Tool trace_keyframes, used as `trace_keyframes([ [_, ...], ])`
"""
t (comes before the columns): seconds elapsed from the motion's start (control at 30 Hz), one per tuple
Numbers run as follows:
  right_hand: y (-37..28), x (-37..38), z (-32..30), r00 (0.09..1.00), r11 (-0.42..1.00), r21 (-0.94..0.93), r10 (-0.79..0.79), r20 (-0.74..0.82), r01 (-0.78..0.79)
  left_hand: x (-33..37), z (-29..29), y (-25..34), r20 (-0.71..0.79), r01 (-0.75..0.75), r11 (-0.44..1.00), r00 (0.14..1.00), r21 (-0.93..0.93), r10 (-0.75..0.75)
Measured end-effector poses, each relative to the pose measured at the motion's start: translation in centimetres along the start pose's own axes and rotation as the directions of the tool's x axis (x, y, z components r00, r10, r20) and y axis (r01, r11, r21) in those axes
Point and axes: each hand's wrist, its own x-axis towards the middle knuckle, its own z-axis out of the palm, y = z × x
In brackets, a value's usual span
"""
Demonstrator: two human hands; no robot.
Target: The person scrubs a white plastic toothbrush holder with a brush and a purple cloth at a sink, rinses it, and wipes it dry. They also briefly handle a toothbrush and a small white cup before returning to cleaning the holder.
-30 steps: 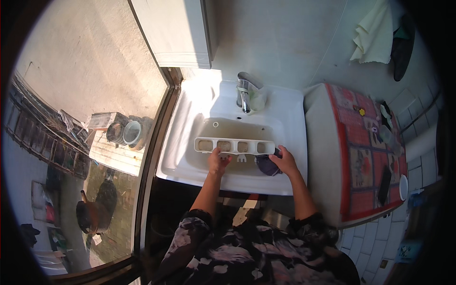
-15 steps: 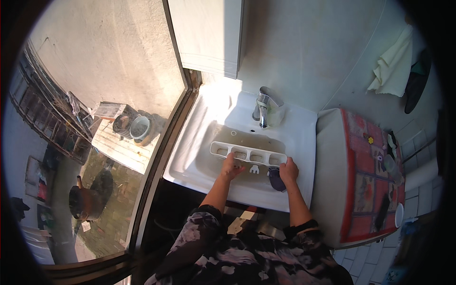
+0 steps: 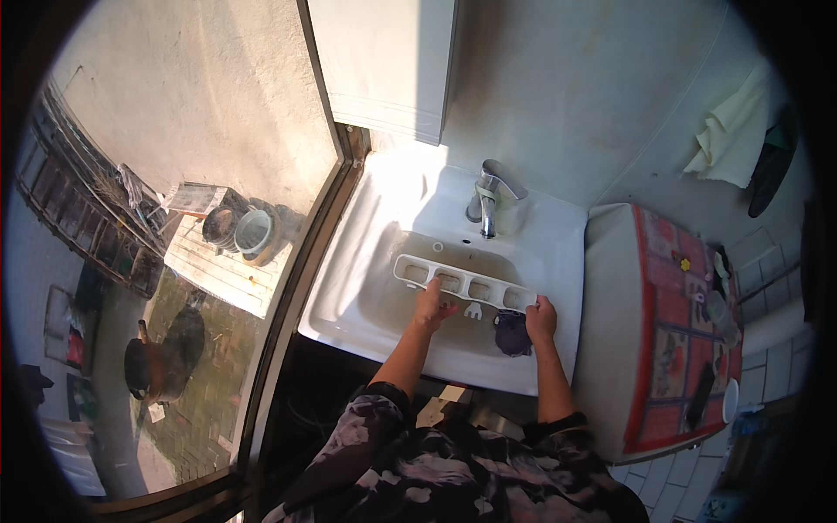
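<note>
A long white plastic holder point(image 3: 467, 285) with several open compartments is held slantwise over the basin of the white sink point(image 3: 349, 324). My left hand point(image 3: 429, 309) is closed on its near edge, left of the middle, with the thumb over the rim. At the right end, my right hand point(image 3: 541, 320) grips the holder's corner. A dark purple cloth point(image 3: 513, 334) lies bunched against my right hand, low in the basin; I cannot tell whether the fingers hold it too. Small white prongs point(image 3: 472, 310) stick out below the holder's near side. Cloudy water point(image 3: 475, 258) stands in the basin.
A chrome faucet point(image 3: 486, 199) rises behind the basin. On the right stands a covered surface with a red checked cloth point(image 3: 671, 322) and small items. A window frame point(image 3: 296, 288) borders the sink's left; a white cabinet point(image 3: 384, 70) hangs above. Light cloths point(image 3: 732, 131) hang far right.
The whole view has shifted slightly. Both hands keep their grip on the holder, which stays in nearly the same place over the basin. The purple cloth shows a little more of its bunched shape.
</note>
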Motion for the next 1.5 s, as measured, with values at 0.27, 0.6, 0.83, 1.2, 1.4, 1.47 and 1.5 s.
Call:
trace_keyframes([
  [0.27,-0.1,0.0,-0.4,0.991,0.999,-0.001,0.035,0.133,-0.035,0.4,0.5,1.2,-0.012,0.04,0.999,0.999,0.021,-0.04],
  [0.6,-0.7,0.5,-0.4,1.0,0.985,-0.171,0.002,0.03,0.003,-0.1,1.0,1.6,-0.004,-0.127,0.979,0.992,0.16,0.129],
  [0.83,-0.8,1.1,-0.1,0.98,0.933,-0.352,0.006,0.2,0.066,-0.4,0.9,1.4,-0.053,-0.141,0.972,0.987,0.186,0.154],
  [1.2,-1.3,1.7,2.1,0.985,0.967,-0.254,0.046,0.169,-0.002,-1.5,-0.3,2.3,-0.103,-0.126,0.973,0.984,0.195,0.148],
  [1.4,-1.2,1.6,1.4,0.985,0.941,-0.337,0.09,0.15,-0.035,-1.9,1.0,1.0,-0.122,-0.126,0.987,0.983,0.102,0.138],
  [1.47,-1.0,2.0,0.9,0.986,0.961,-0.277,0.053,0.159,-0.006,-1.5,1.3,0.8,-0.003,-0.156,0.975,0.987,0.156,0.158],
  [1.5,-0.9,2.0,0.7,0.979,0.96,-0.277,0.028,0.2,0.029,-1.5,0.9,0.7,-0.079,-0.108,0.981,0.989,0.161,0.122],
])
